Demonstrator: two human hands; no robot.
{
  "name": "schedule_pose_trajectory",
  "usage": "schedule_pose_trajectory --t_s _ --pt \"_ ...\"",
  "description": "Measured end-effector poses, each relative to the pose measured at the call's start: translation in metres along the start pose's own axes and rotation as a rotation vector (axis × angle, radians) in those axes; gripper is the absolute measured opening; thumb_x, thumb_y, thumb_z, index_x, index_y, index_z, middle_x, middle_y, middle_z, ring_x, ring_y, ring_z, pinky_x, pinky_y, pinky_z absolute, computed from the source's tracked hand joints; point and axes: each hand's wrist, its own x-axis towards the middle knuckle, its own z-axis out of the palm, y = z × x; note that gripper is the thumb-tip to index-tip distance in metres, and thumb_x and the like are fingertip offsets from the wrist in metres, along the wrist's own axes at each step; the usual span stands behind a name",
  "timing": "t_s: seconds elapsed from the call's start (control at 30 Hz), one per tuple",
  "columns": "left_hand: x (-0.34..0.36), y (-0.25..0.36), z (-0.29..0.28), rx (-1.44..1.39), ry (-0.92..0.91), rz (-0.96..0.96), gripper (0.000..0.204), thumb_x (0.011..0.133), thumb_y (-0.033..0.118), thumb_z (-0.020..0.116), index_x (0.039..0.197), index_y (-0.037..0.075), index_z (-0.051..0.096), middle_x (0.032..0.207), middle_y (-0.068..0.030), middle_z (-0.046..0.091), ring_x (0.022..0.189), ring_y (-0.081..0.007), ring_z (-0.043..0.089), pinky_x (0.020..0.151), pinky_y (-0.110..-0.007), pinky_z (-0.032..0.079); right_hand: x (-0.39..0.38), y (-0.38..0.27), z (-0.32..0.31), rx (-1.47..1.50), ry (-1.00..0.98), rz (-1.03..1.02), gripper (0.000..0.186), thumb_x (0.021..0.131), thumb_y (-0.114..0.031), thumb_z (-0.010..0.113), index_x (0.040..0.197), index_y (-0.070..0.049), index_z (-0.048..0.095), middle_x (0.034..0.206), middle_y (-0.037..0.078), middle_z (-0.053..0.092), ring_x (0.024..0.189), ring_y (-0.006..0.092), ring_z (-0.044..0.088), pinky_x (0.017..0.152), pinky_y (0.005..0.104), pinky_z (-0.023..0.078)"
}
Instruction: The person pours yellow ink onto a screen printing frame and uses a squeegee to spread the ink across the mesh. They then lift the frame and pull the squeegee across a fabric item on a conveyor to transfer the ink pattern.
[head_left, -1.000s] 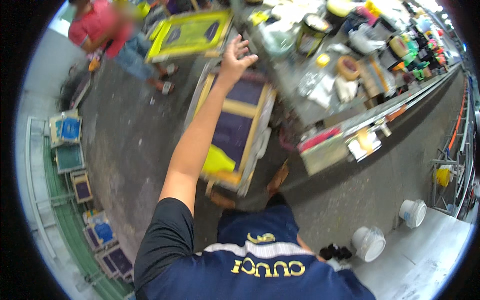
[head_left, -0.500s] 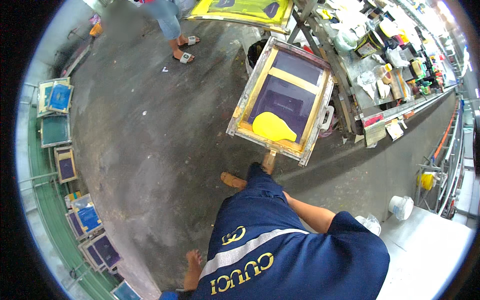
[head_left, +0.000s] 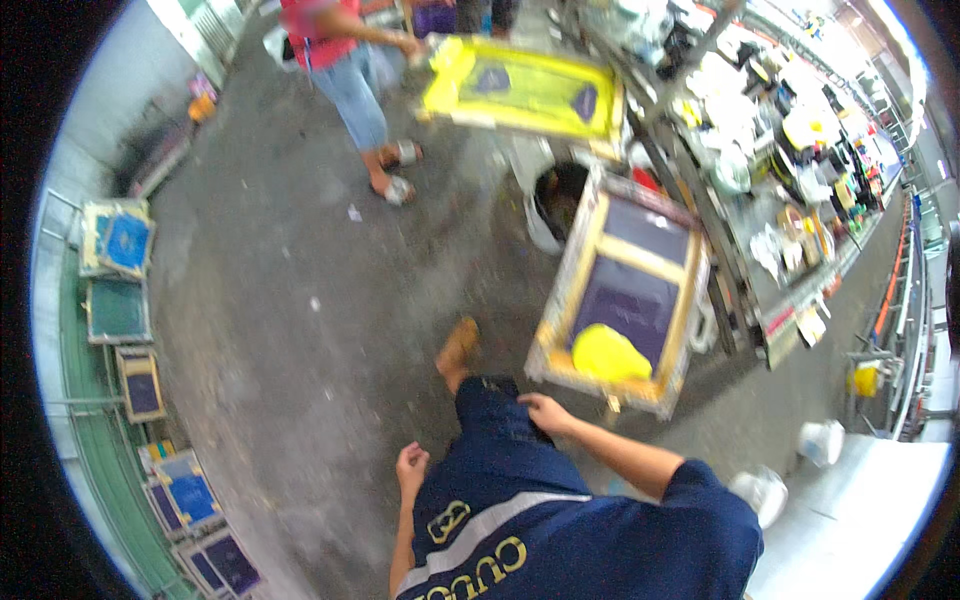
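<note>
My left hand (head_left: 412,468) hangs beside my hip, fingers loosely bent and apart, with nothing visible in it. Over the front of my dark blue shorts (head_left: 500,412) is my right hand (head_left: 545,412); its fingers are smeared by motion, so I cannot tell whether they touch the cloth. Ahead on the right, a screen printing frame (head_left: 560,300) with a purple mesh leans tilted by the workbench. A bright yellow patch, perhaps ink (head_left: 608,355), covers its near end. Neither hand touches the frame.
A yellow-coated screen (head_left: 530,95) stands farther off, beside a person in a red top (head_left: 340,60). A dark-mouthed bucket (head_left: 560,195) is behind the near frame. The cluttered bench (head_left: 740,230) runs along the right. Several framed screens (head_left: 118,308) line the left wall.
The view has shifted, so the frame and bench sit lower and farther right. My left hand has risen, and my right hand has come forward into sight over my shorts. My feet have stepped.
</note>
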Motion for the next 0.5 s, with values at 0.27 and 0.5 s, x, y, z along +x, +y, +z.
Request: schedule_pose_trajectory --t_s 0.27,0.5 --pt "0.241 0.203 -0.095 0.200 -0.157 0.024 0.041 0.086 0.011 0.079 0.123 0.001 0.068 0.100 -0.0113 0.076 0.094 -0.0184 0.071 0.085 -0.034 0.056 0.218 -0.206 -0.184 0.023 0.280 -0.052 0.036 0.098 -0.031 0.064 0.127 -0.010 0.068 0.111 0.013 0.076 0.102 0.0306 0.074 0.089 0.0424 0.058" --pt "0.382 0.321 -0.050 0.157 -0.120 0.182 0.032 0.087 0.011 0.077 0.116 0.000 0.072 0.108 -0.0113 0.075 0.101 -0.0198 0.070 0.091 -0.035 0.055 0.284 -0.253 -0.413 0.087 0.892 -0.119 0.035 0.097 -0.014 0.069 0.129 -0.003 0.064 0.119 0.018 0.073 0.113 0.0232 0.069 0.097 0.0350 0.054"
